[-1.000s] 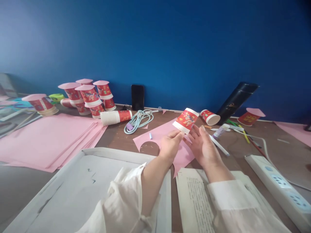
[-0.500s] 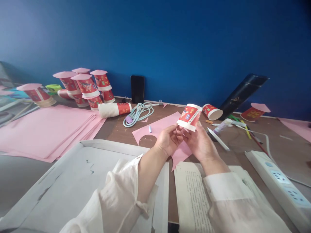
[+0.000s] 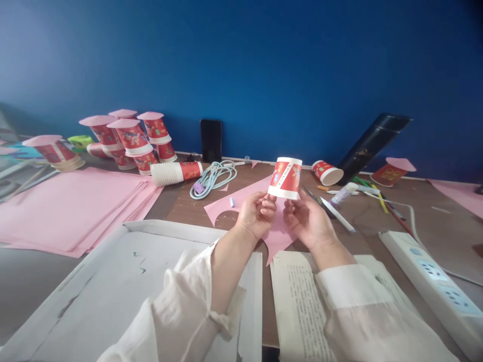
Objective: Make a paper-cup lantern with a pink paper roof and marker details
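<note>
A red and white paper cup (image 3: 286, 178) is held up in front of me, upside down with its wide rim at the bottom. My left hand (image 3: 257, 213) grips the rim's left side with curled fingers. On the right side, my right hand (image 3: 307, 216) holds the same rim, its fingers bent under it. Beneath my hands lies a cut sheet of pink paper (image 3: 249, 193) with a curved notch. Another paper cup (image 3: 326, 172) rests on its side just beyond my right hand.
Pink-topped cups (image 3: 132, 137) are stacked at the left, behind a pink paper pile (image 3: 71, 206). Nearby are nested cups (image 3: 175, 173), a coiled cable (image 3: 215, 178), a phone (image 3: 211, 141), a leaning black bottle (image 3: 372, 146), a glue stick (image 3: 344, 193), a power strip (image 3: 433, 281) and a white box lid (image 3: 151, 271).
The cup has gone from tilted to nearly upright in my hands and shifted slightly left. My right fingers have moved down from its side to the rim.
</note>
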Available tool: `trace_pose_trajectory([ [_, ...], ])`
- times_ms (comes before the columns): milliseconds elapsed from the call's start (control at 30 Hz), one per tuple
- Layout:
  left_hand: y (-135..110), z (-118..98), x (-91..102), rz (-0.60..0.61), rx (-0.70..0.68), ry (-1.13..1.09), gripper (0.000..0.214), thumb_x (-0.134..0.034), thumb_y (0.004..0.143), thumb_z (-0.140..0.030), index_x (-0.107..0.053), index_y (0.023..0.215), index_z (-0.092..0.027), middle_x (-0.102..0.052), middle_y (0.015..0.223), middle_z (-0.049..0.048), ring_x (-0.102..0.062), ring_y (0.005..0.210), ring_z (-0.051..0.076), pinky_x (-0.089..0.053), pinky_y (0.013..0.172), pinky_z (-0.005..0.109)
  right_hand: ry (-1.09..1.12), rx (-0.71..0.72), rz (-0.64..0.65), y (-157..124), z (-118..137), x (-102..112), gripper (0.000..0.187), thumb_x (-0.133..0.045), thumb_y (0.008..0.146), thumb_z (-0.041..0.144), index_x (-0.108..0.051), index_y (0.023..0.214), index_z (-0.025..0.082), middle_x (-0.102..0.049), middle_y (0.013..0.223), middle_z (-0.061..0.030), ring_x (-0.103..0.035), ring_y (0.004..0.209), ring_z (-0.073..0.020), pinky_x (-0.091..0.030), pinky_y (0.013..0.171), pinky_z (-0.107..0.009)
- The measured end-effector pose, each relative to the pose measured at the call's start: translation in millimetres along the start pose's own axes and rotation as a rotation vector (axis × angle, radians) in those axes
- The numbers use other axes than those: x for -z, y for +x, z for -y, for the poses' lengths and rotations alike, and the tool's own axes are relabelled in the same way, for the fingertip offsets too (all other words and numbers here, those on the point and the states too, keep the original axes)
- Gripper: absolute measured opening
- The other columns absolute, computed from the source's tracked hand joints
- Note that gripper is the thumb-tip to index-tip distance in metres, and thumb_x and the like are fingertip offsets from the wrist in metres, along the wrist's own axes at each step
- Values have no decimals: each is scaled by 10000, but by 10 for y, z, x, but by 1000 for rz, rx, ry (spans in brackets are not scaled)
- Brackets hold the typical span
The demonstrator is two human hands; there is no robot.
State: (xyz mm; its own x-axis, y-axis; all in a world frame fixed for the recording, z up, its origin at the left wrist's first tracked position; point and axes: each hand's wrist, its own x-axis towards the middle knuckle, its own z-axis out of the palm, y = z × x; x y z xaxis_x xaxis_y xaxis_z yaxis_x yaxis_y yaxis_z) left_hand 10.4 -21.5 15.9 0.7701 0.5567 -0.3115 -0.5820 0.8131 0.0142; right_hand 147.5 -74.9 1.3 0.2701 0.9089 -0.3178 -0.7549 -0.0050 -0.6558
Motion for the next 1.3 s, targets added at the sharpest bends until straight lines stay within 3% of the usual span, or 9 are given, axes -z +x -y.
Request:
trace_pose_trajectory([
  [200,7,-14,16,23,19,54,157,-441,890,-106,-519,753,-106,-496,594,-16,-438,399,-1,-303,323,46,90,-130,194,-80,69,19,97,-608,858,197,-516,849,167,-509,659,40,-426,439,-9,-343,337,-79],
  [367,41,80,33,60,-167,149,158,-502,892,-108,-564,747,-98,-541,614,1,-566,516,43,-451,435,82,31,-115,217,-78,79,5,101,-553,884,177,-470,828,190,-462,632,64,-382,427,3,-325,349,-45],
  [500,86,168,62,88,-269,284,111,-544,857,-43,-634,795,-58,-632,705,47,-644,645,74,-558,631,132,-308,77,46,-35,53,-20,125,-559,871,253,-484,789,195,-455,617,57,-341,430,-16,-305,345,-75],
  [633,132,161,59,16,-373,302,127,-546,842,-5,-652,792,-53,-666,741,54,-672,682,87,-574,680,149,-532,235,-194,-10,171,70,181,-646,786,346,-579,835,184,-566,737,-9,-454,527,-75,-373,398,-167],
  [767,148,125,47,-30,-438,315,117,-555,856,-43,-666,831,-70,-698,821,67,-691,743,107,-585,706,175,-796,504,-554,-76,499,327,280,-665,736,337,-625,987,219,-588,1165,-107,-544,1063,-259,-503,783,-344],
  [800,147,123,50,-27,-444,326,114,-559,858,-53,-669,837,-71,-700,829,68,-691,746,107,-584,708,175,-1126,569,-746,-91,573,398,310,-644,741,358,-645,1023,228,-578,1212,-127,-513,1141,-307,-485,849,-406],
  [867,145,127,64,-9,-442,361,109,-567,857,-68,-675,839,-68,-701,816,69,-688,735,103,-579,711,172,-1633,377,-939,-96,670,524,396,-660,711,435,-684,1056,244,-590,1214,-167,-491,1184,-400,-430,913,-543],
  [967,148,138,88,26,-448,413,108,-577,856,-84,-679,824,-70,-699,790,68,-683,723,100,-572,723,179,-1833,180,-918,-43,693,646,439,-647,716,466,-691,1109,275,-622,1182,-168,-535,1145,-417,-447,878,-560],
  [1300,156,131,90,50,-491,516,125,-569,879,-131,-688,885,-91,-704,842,67,-684,794,115,-528,837,251,-1844,104,-870,80,701,745,403,-592,754,449,-705,1090,258,-628,1112,-201,-635,977,-390,-502,753,-535],
])
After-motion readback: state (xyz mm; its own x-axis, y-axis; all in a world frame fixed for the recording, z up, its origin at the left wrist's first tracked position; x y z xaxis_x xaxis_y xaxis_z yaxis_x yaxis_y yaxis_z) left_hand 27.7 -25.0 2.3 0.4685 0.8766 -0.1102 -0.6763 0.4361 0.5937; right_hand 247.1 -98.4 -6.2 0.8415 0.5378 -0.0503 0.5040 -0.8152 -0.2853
